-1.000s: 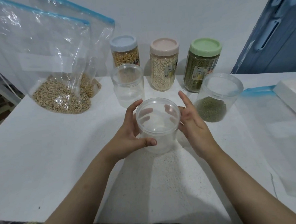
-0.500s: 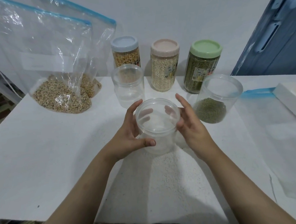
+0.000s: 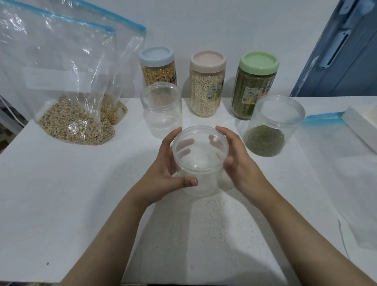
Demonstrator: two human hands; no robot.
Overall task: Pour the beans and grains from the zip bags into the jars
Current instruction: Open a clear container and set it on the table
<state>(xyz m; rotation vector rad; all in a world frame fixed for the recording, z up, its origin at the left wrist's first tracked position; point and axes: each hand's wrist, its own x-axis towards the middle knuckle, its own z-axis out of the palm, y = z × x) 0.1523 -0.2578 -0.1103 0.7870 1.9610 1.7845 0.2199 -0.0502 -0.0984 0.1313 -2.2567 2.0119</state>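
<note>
Clear plastic everywhere on this desk (image 3: 54,193). The person has an empty clear jar (image 3: 200,162) standing in front of them, left hand (image 3: 163,172) wrapped round its side with the thumb across the front, right hand (image 3: 238,162) curled against the other side, so both are holding it. No lid on it, mouth open.

The beans are off to the left: a zip bag of beige beans (image 3: 73,120) leaning upright, with a second zip bag (image 3: 115,107) tucked right behind it. Another empty jar (image 3: 162,110) sits just behind the held one, and a jar with green beans (image 3: 269,127) in the bottom stands to the right. Three lidded jars line the back: blue-lidded jar (image 3: 158,68), pink-lidded jar (image 3: 208,82), green-lidded jar (image 3: 254,84).

What worries me: that bag is floppy and wide, the jar mouth is not. Once a hand leaves the jar to fetch the bag, a light empty jar could tip easily, and beans would roll all over. The neighbouring open jars are close enough to get knocked too.
</note>
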